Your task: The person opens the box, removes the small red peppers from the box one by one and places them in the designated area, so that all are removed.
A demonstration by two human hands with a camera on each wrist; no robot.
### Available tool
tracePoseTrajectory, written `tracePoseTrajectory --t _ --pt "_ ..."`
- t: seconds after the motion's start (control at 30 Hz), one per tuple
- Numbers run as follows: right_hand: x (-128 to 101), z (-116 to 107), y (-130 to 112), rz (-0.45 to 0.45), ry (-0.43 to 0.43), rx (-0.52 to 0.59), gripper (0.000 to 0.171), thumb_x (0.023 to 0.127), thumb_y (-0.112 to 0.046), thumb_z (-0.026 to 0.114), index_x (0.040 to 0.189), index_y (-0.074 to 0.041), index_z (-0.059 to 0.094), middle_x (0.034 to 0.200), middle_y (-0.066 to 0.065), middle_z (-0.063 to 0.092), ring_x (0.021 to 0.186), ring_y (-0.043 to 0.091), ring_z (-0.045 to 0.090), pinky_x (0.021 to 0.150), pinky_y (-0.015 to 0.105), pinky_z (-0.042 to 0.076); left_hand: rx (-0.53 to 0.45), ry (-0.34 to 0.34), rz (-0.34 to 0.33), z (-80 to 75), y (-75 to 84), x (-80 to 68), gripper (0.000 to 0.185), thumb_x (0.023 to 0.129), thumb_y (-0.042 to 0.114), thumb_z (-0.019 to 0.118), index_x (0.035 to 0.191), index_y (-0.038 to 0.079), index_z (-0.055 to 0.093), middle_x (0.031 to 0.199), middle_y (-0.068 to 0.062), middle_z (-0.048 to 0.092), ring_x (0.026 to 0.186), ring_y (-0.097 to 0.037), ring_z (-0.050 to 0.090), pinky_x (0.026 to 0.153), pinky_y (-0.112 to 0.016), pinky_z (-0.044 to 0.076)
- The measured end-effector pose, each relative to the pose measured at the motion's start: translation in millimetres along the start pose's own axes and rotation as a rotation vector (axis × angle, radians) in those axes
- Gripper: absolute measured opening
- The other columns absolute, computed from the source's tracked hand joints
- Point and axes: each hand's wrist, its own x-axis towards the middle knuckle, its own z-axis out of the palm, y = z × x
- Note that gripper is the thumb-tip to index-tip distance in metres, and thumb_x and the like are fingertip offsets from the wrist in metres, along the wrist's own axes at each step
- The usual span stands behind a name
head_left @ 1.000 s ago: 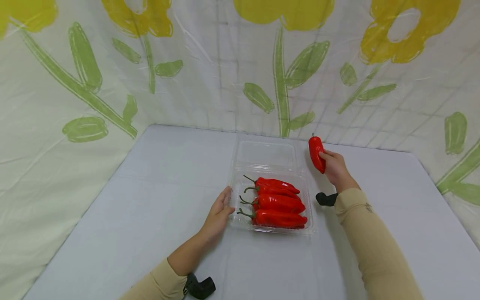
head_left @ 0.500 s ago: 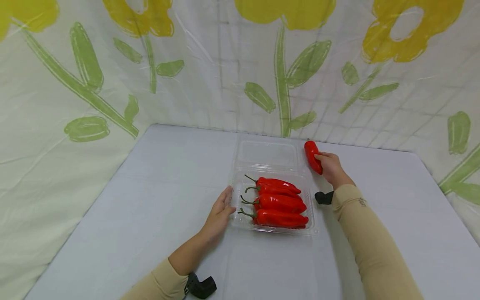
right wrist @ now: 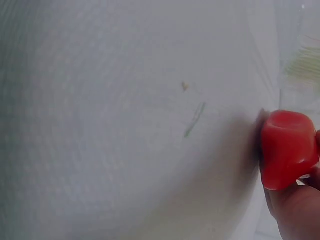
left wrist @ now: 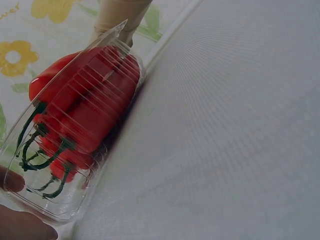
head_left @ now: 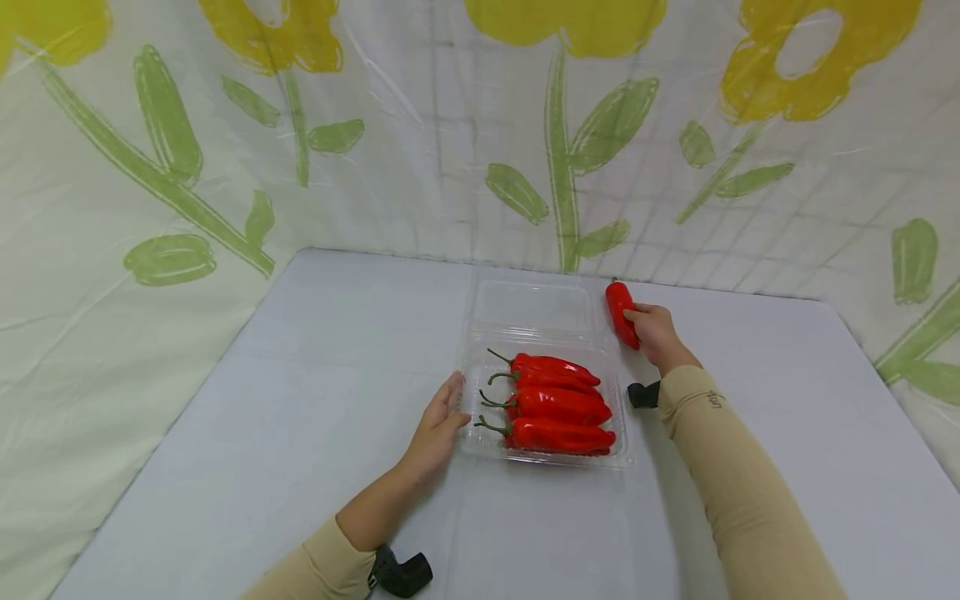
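A clear plastic clamshell box (head_left: 624, 450) lies with its lid (head_left: 532, 307) folded back, away from me. Several long red peppers (head_left: 562, 407) with green stems lie side by side in its base, stems pointing left. My left hand (head_left: 433, 429) rests against the box's left wall, thumb and fingers spread along it; in the left wrist view a fingertip (left wrist: 12, 180) shows at that wall. To the right of the lid, my right hand (head_left: 654, 333) grips another red pepper (head_left: 621, 312), its stem end pointing away. In the right wrist view the pepper's red end (right wrist: 287, 147) sits close to the white tabletop.
The white table (head_left: 300, 367) ends at the back against a hanging sheet (head_left: 390, 167) printed with yellow flowers and green leaves. A dark camera mount is strapped on each wrist. A small greenish shred (right wrist: 195, 120) lies on the tabletop in the right wrist view.
My right hand has moved slightly left and lower with the red pepper, bringing it nearer the lid. The left hand and the box have stayed in place.
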Motion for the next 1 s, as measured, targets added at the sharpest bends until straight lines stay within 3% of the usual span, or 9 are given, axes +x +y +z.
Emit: tracePoseTrajectory --t 0.5,0.8,1.0 --pt "-1 -5 0 -0.018 0.05 -0.133 0.054 0.098 -0.016 0.034 0.146 0.003 0.019 0.152 0.022 0.023 0.138 0.035 0.027 0.113 0.042 0.029 -0.012 0.001 -0.012 0.0 0.2 0.0 0.066 0.085 -0.008 0.034 0.146 -0.008 0.008 0.155 -0.021 0.007 0.144 -0.032 0.002 0.117 -0.047 0.004" --pt "-4 -14 -4 -0.016 0.065 -0.145 0.059 0.097 -0.027 0.034 0.147 0.001 0.017 0.155 0.017 0.018 0.142 0.033 0.02 0.116 0.042 0.023 -0.015 -0.002 -0.005 0.1 0.0 0.1 0.066 0.085 -0.008 0.034 0.146 -0.008 0.008 0.155 -0.021 0.006 0.144 -0.033 0.002 0.117 -0.047 0.004" --pt "-11 -19 -7 -0.071 0.075 -0.116 0.061 0.098 -0.034 0.032 0.148 -0.002 0.018 0.154 0.018 0.02 0.142 0.034 0.021 0.116 0.044 0.02 -0.025 -0.014 0.002 -0.6 -0.8 0.3 0.066 0.086 -0.008 0.033 0.146 -0.008 0.007 0.155 -0.021 0.005 0.144 -0.032 0.001 0.118 -0.047 0.003"
